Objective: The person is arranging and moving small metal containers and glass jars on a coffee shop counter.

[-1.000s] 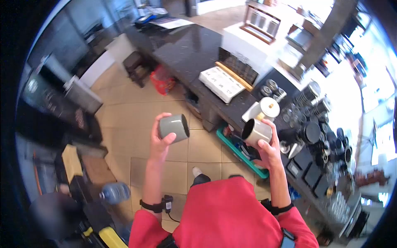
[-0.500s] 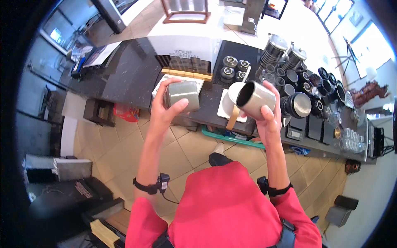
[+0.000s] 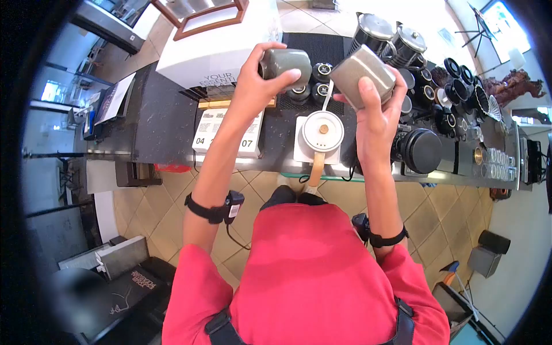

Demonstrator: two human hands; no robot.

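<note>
My left hand (image 3: 267, 77) is wrapped round a grey-green ceramic cup (image 3: 291, 64), held tilted above the dark counter. In my right hand (image 3: 376, 106) is a grey-beige cup (image 3: 362, 75), also tilted, its opening not visible. Below and between the hands stands a white kettle (image 3: 322, 131) with a wooden handle, on a white square base (image 3: 300, 150). Several black-lidded jars (image 3: 323, 71) sit behind it, partly hidden by the left cup. A white flip calendar (image 3: 230, 129) lies under my left wrist.
A white box (image 3: 213, 52) stands at the back of the counter (image 3: 164, 123). To the right are French presses (image 3: 409, 43), a round black object (image 3: 422, 150), dark cups and several clear glasses (image 3: 497, 164). Papers (image 3: 115, 98) lie at the far left.
Both hands have moved up in the view with their cups. The right cup has turned so its opening no longer shows. The view has shifted, and the kettle and calendar are less covered.
</note>
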